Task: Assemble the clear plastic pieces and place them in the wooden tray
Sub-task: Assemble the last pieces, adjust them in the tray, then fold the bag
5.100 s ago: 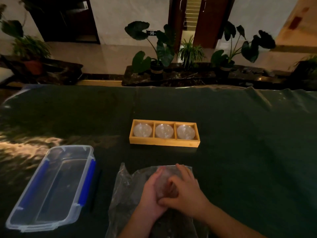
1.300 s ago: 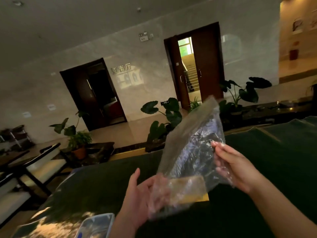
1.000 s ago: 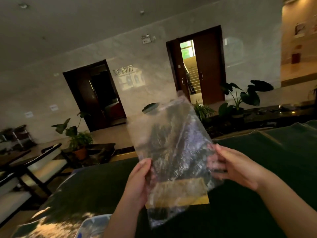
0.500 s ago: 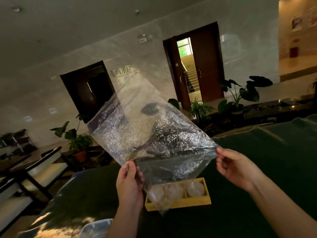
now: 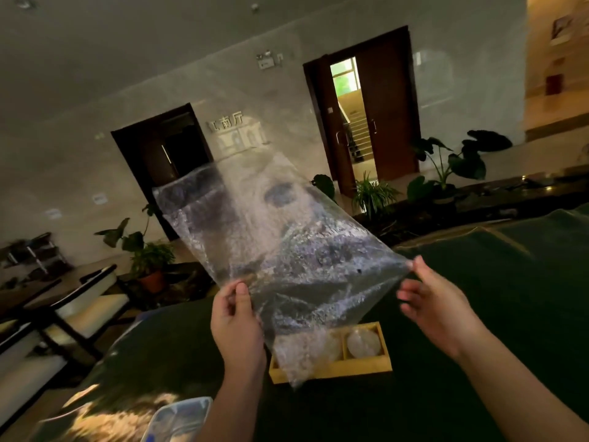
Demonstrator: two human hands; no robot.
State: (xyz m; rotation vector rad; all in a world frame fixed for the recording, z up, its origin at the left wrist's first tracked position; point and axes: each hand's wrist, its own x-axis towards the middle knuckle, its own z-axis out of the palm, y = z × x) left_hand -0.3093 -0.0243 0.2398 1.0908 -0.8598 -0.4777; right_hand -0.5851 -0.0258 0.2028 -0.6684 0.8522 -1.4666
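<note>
I hold a crinkled clear plastic bag (image 5: 280, 250) up in the air in front of me. My left hand (image 5: 237, 317) pinches its lower left edge. My right hand (image 5: 436, 301) touches the bag's right corner with thumb and forefinger, the other fingers spread. Below the bag, the wooden tray (image 5: 360, 366) lies on the dark green table (image 5: 497, 314). A clear round plastic piece (image 5: 363, 342) sits in the tray's right compartment. The other compartments are blurred behind the bag.
A clear storage box with blue clips (image 5: 178, 419) shows at the bottom edge, left of my left arm. Chairs (image 5: 79, 307) stand off the table's left side. Potted plants (image 5: 446, 173) line a ledge behind the table.
The bag has been lifted off the table and spread out between both hands. In the last half second it swung a little right and my right hand's fingers loosened.
</note>
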